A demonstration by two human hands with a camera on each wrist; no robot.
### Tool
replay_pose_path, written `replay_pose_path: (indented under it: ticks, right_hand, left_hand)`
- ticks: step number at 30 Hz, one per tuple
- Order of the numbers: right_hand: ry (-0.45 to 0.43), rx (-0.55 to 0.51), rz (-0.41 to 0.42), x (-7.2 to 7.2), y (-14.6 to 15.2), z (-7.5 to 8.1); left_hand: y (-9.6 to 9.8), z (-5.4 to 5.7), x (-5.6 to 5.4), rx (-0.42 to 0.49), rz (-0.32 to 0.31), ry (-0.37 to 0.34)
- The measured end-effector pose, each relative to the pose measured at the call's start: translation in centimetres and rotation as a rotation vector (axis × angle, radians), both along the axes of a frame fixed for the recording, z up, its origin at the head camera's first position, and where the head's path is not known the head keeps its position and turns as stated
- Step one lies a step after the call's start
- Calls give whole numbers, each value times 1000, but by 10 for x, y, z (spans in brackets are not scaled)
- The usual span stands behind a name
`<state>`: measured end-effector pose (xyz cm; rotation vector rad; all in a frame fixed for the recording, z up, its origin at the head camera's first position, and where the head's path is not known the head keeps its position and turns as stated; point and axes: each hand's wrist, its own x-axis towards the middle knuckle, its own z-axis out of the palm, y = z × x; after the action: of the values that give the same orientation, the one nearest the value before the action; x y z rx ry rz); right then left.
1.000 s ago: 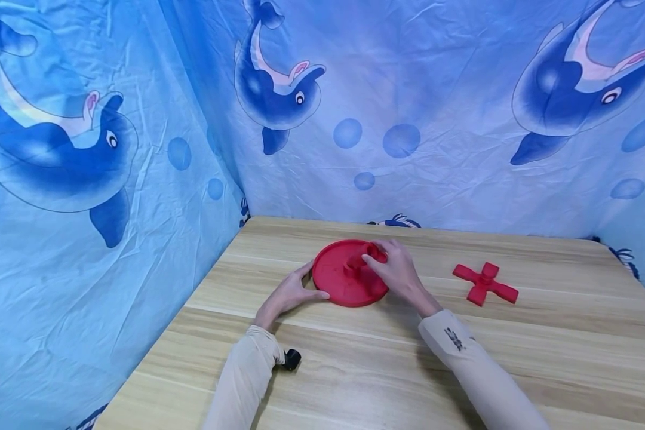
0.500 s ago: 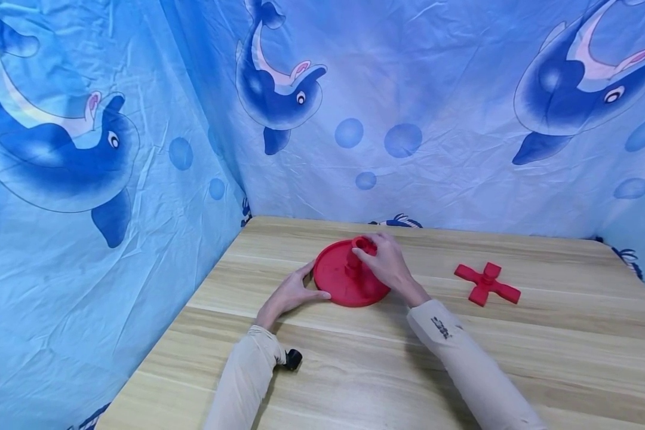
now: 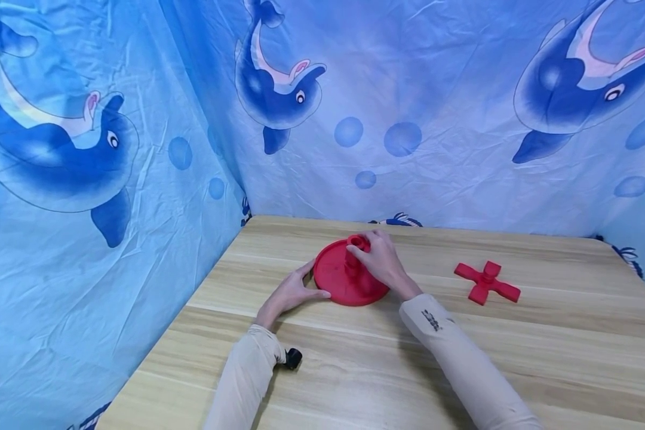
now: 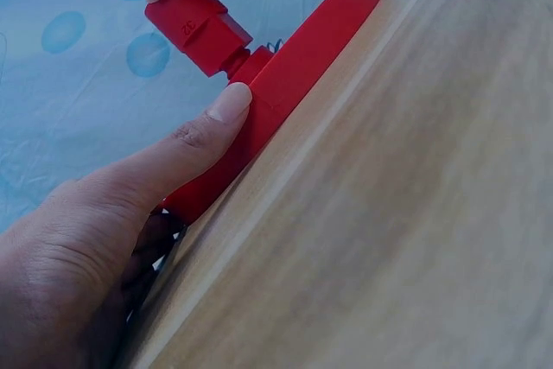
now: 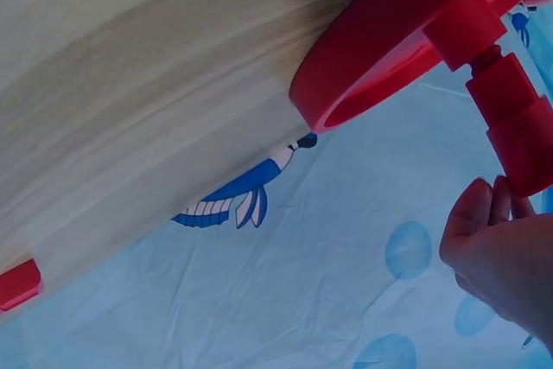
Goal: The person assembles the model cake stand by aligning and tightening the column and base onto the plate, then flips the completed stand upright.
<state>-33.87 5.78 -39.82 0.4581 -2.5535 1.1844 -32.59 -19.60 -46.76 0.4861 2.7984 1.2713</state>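
A red round base [image 3: 330,278] with a raised rim lies flat on the wooden table. My left hand [image 3: 292,292] holds its left side, the thumb on the near rim and the fingers farther round. My right hand [image 3: 380,258] grips the top of a hollow red post [image 3: 353,261] with thumb and fingers. In the right wrist view, the post's narrow ridged neck [image 5: 486,60] meets the raised socket [image 5: 467,28] at the base's middle, part of it still showing. The left wrist view shows small raised marks on the post [image 4: 192,28].
A red cross-shaped piece [image 3: 486,282] with a central stub lies on the table [image 3: 355,370] to the right. A blue dolphin-print curtain [image 3: 312,197] closes off the back and left sides. A small black device [image 3: 292,359] sits at the left cuff.
The post, tilted toward the right one second ago, now stands nearly upright over the base's middle. My right hand has moved left with it. The left hand and the cross piece stay put.
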Motion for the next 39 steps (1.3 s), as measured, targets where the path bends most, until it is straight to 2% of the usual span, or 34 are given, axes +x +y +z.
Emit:
replay_pose_path:
  ticks: [4,14,25,34,39]
  right_hand:
    - [-25,6,12,-1,-2,-2]
    - [0,-8,34,-3,0,-7]
    - [-9,-50,3,-2,0,-11]
    - [43,-34,73,-2,1,-10]
    - [23,-28,45,-3,-1,-9]
  left_hand:
    - [0,-1,1,-5,0,3]
    - [1,0,1,-7,-1,15]
    - [1,1,0,-3,-3,3]
    - [1,1,0,-7,-1,14]
    - [1,1,-1,-3,-10,19]
